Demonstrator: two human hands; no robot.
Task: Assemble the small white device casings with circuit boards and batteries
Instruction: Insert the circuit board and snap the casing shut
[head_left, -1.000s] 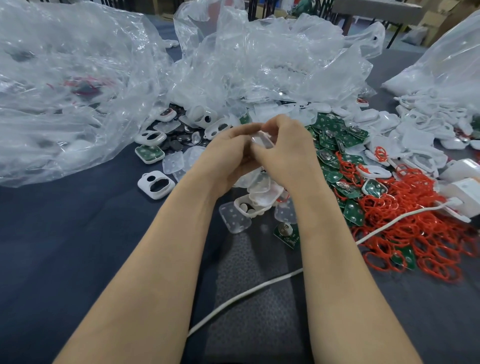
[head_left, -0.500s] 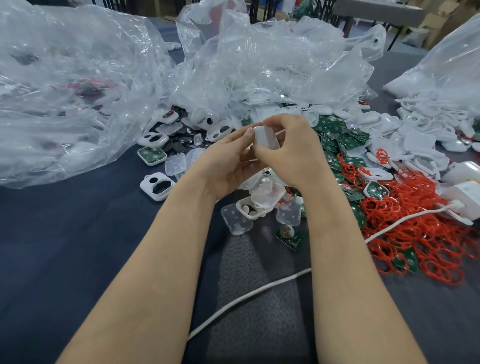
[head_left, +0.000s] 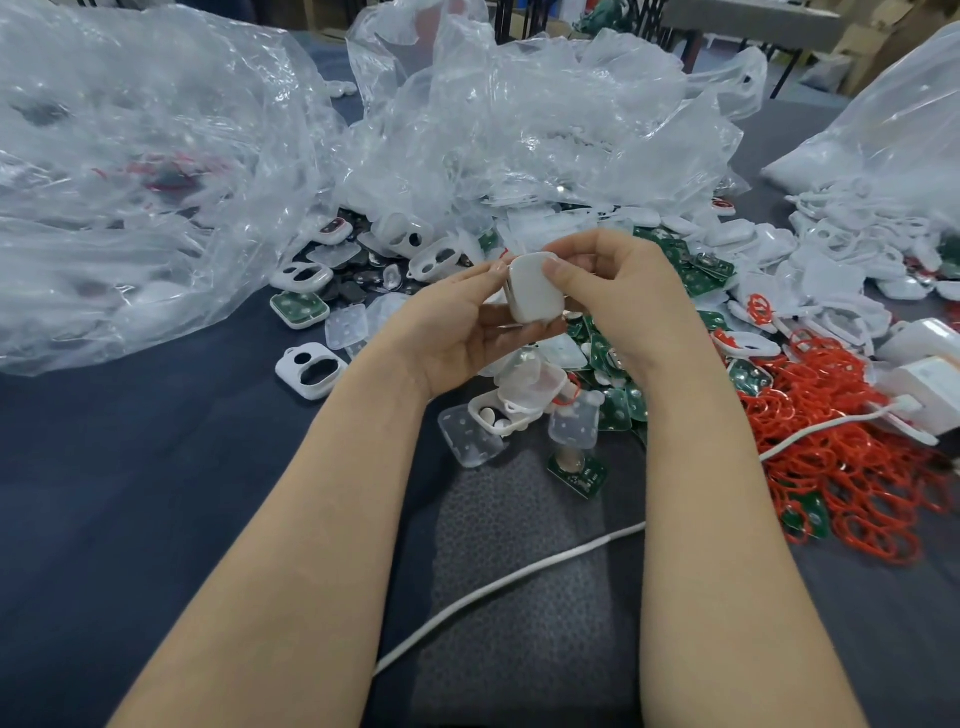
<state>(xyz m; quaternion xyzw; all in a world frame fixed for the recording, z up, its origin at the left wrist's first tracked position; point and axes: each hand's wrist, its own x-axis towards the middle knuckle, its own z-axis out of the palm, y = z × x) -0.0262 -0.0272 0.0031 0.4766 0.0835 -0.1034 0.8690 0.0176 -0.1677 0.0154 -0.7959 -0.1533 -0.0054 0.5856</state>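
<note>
Far side of the casing (head_left: 535, 291) hidden behind fingers of the left hand (head_left: 457, 332) and right hand (head_left: 623, 301), dark and red contents of the left bag (head_left: 130, 171) blurred through film, cable (head_left: 519, 571) partly hidden behind right forearm (head_left: 701, 493)

Both hands hold a white casing (head_left: 535, 287) above the desk (head_left: 130, 467): the left hand (head_left: 462, 332) cradles it from below, and the right hand (head_left: 618, 296) pinches its top edge. Beneath lie green circuit boards (head_left: 577, 474), red rings (head_left: 841, 467), a white cable (head_left: 498, 584) and crumpled clear bags (head_left: 145, 171).
</note>
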